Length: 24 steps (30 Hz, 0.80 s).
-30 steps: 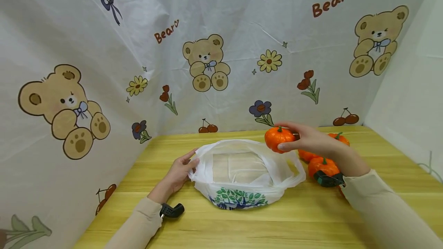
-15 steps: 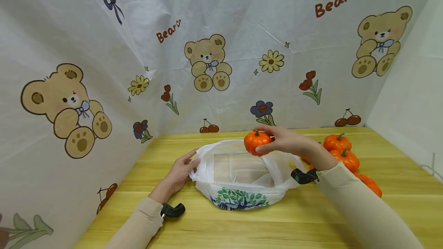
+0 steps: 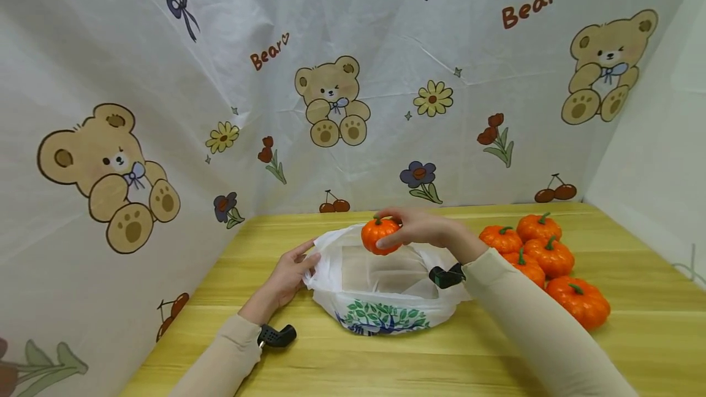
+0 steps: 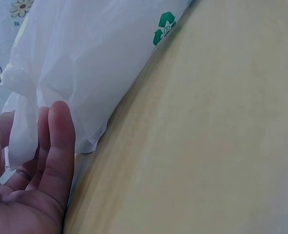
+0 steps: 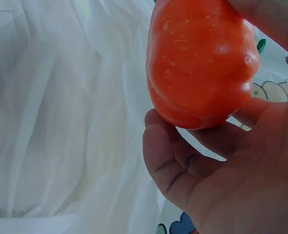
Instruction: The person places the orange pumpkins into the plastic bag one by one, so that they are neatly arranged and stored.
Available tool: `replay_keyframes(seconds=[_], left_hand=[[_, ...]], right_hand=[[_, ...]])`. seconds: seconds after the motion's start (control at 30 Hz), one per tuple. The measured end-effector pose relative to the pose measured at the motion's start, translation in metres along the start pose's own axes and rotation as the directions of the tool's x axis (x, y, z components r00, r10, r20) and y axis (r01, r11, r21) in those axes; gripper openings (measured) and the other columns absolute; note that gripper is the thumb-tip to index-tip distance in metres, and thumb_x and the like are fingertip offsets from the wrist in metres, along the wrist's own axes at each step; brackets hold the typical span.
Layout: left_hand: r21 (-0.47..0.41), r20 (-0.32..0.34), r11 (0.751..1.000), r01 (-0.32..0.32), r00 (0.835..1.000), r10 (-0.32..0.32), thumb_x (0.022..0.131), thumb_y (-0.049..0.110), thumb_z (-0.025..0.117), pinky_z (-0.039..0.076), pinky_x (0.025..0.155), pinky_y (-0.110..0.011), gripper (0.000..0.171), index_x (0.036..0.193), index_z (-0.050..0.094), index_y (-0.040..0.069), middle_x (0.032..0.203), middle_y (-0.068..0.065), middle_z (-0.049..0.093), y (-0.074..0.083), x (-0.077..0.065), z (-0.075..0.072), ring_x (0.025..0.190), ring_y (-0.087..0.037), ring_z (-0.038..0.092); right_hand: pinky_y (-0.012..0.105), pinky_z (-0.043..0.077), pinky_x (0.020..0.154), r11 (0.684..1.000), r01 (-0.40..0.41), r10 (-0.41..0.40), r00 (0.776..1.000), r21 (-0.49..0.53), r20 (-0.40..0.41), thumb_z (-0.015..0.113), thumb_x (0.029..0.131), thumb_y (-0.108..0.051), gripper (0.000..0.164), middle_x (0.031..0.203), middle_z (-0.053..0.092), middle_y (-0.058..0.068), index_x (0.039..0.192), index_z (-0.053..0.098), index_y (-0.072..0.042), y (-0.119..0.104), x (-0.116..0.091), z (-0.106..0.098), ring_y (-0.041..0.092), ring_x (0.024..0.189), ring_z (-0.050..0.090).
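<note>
My right hand [image 3: 416,227] grips a small orange pumpkin [image 3: 380,236] with a green stem, between thumb and fingers. It hangs over the mouth of a white plastic bag [image 3: 380,311], which lies wide with a green and blue tree print on its front. Seen from the right wrist, the pumpkin [image 5: 200,63] is glossy and ribbed, with the bag's creased inside [image 5: 61,112] to its left. My left hand [image 3: 284,274] holds the bag's left rim. In the left wrist view, a fold of the bag [image 4: 24,126] passes between that hand's thumb and fingers.
Several more orange pumpkins [image 3: 576,302] lie clustered at the right of the wooden table [image 3: 353,366], beside my right forearm. A white cloth printed with bears [image 3: 386,182] hangs behind the table and along its left side. A white wall [image 3: 656,201] borders the right.
My right hand has carried the pumpkin leftward and slightly down, from the bag's right side to over its mouth. The pumpkins at right are now less covered by the arm. My left hand stays put.
</note>
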State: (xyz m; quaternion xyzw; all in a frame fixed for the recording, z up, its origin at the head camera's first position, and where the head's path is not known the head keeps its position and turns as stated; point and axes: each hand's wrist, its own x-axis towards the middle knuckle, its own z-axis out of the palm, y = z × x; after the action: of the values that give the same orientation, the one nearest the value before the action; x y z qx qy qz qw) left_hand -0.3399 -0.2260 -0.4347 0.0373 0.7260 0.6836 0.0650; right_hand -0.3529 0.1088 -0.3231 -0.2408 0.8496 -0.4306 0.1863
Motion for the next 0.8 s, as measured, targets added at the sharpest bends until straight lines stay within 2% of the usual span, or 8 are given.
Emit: replay_keyframes(seconds=[0.13, 0.37, 0.63, 0.8], left_hand=[[-0.001, -0.005, 1.000, 0.004, 1.000, -0.004, 0.103, 0.022, 0.066, 0.054, 0.064, -0.027, 0.055, 0.155, 0.048, 0.018, 0.091, -0.004, 0.058, 0.000, 0.001, 0.000, 0.074, -0.014, 0.058], [0.008, -0.008, 1.000, 0.010, 1.000, -0.010, 0.103, 0.022, 0.065, 0.053, 0.063, -0.026, 0.056, 0.155, 0.047, 0.015, 0.093, -0.004, 0.057, -0.001, 0.001, 0.000, 0.075, -0.013, 0.057], [-0.009, 0.007, 1.000, 0.004, 1.000, -0.004, 0.103, 0.020, 0.065, 0.057, 0.069, -0.028, 0.054, 0.154, 0.048, 0.013, 0.110, -0.007, 0.060, 0.000, 0.001, 0.001, 0.083, -0.013, 0.060], [-0.004, 0.007, 1.000, 0.009, 1.000, -0.009, 0.103, 0.019, 0.065, 0.057, 0.068, -0.029, 0.053, 0.154, 0.049, 0.013, 0.104, -0.007, 0.059, 0.000, 0.001, 0.001, 0.082, -0.014, 0.060]], right_hand=[[0.054, 0.049, 0.105, 1.000, -0.012, 0.011, 1.000, 0.029, 0.019, 0.082, 0.086, -0.033, 0.073, 0.133, 0.060, 0.012, 0.149, 0.048, -0.016, -0.001, 0.013, 0.010, 0.028, 0.118, 0.057], [0.038, 0.055, 0.097, 1.000, 0.005, -0.006, 1.000, 0.027, 0.021, 0.085, 0.084, -0.028, 0.069, 0.128, 0.063, 0.013, 0.142, 0.053, -0.011, -0.001, 0.031, 0.027, 0.025, 0.112, 0.061], [0.040, 0.053, 0.101, 1.000, -0.017, 0.017, 1.000, 0.020, -0.006, 0.087, 0.081, -0.029, 0.070, 0.127, 0.061, 0.012, 0.140, 0.054, -0.011, -0.002, 0.041, 0.044, 0.026, 0.112, 0.060], [0.040, 0.052, 0.102, 0.999, -0.026, 0.027, 0.999, 0.019, -0.032, 0.087, 0.081, -0.031, 0.071, 0.127, 0.061, 0.010, 0.141, 0.054, -0.011, 0.000, 0.048, 0.052, 0.024, 0.112, 0.059]])
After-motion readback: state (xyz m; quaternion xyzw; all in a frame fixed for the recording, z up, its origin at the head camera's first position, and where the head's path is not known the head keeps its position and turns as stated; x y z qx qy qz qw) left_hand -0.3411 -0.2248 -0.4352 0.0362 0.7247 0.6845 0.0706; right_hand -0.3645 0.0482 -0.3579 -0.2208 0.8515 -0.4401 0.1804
